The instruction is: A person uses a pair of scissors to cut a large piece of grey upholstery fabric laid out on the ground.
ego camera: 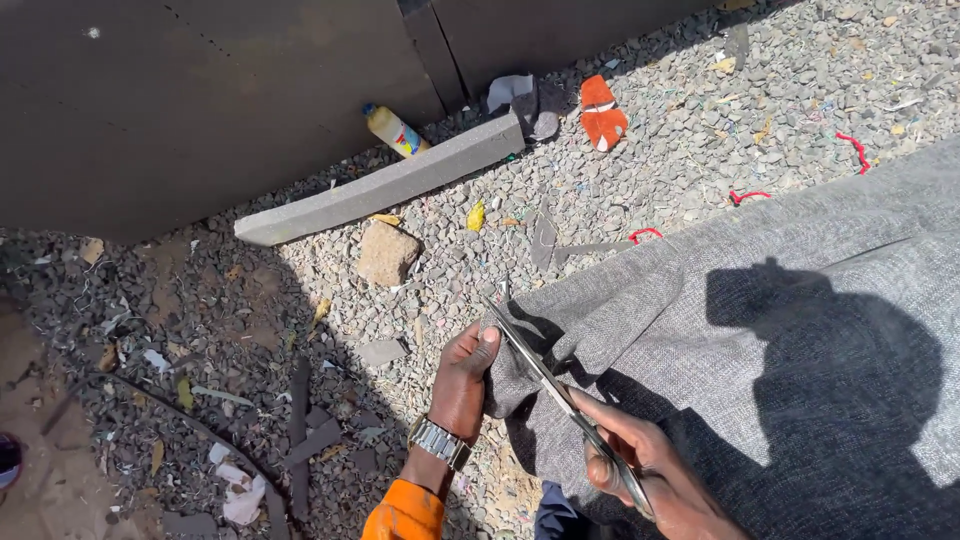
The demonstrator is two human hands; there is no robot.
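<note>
A large sheet of grey woven fabric (790, 300) lies over the gravel at the right. My left hand (462, 375), with a metal watch and an orange sleeve, pinches the fabric's left edge and lifts it into a fold. My right hand (650, 470) grips the handles of long metal scissors (545, 375). Their blades point up and left along the lifted edge, close to my left thumb.
A long grey foam strip (380, 185) lies by a dark wall, with a plastic bottle (395, 130), an orange sandal (602, 112) and a stone (386, 252) nearby. Red thread scraps (750, 195) and dark offcuts (300, 430) litter the gravel.
</note>
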